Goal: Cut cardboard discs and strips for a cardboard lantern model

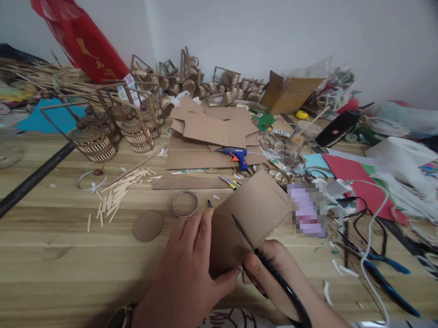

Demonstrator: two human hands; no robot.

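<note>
My left hand (190,262) grips a piece of brown cardboard (259,206) at its left side, with fingers on top and the thumb at the near edge. A drawn circle shows on the cardboard. In my right hand (278,272) are black-handled scissors (286,289), their blade across the cardboard beside the circle's right side. The lower blade is hidden. A cut cardboard disc (148,226) lies on the table left of my left hand. Just beyond that hand is a metal ring (184,203).
Short wooden sticks (113,195) lie at left, near small lidded baskets (94,140). A blue glue gun (236,156) rests on stacked cardboard (189,153), with a utility knife (230,183) nearer. Pliers (383,268) and a white cable (369,239) lie at right.
</note>
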